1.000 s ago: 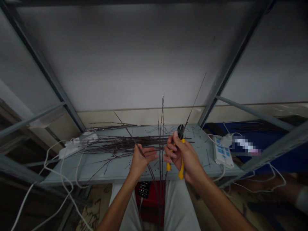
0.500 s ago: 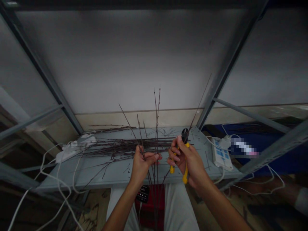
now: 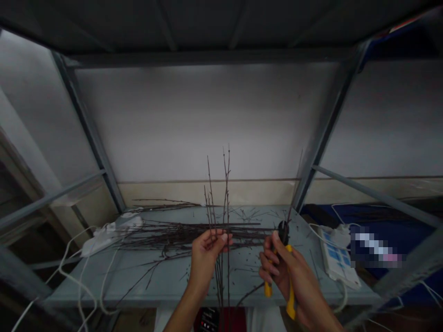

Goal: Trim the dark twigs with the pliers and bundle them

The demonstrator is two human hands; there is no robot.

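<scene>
Several thin dark twigs (image 3: 227,184) stand upright in my left hand (image 3: 203,258), pinched between thumb and fingers, with their lower ends hanging below the shelf edge. My right hand (image 3: 297,269) is closed around cutting pliers (image 3: 290,290) with yellow handles and a dark head. A thin twig (image 3: 290,213) rises at the pliers' head; whether the hand grips it too, I cannot tell. Behind both hands a pile of twigs (image 3: 155,236) lies across the grey shelf (image 3: 114,281).
White power strips stand at the left (image 3: 100,240) and right (image 3: 339,260), trailing white cables (image 3: 78,281). Metal posts (image 3: 86,124) frame the shelf before a pale wall. Small cut bits are scattered on the shelf. A dark screen (image 3: 209,319) shows below its edge.
The view has tilted upward. The twigs in my left hand have drawn together and stand straighter, the leftmost no longer leaning far out. My right hand has shifted right, away from the left, with the pliers.
</scene>
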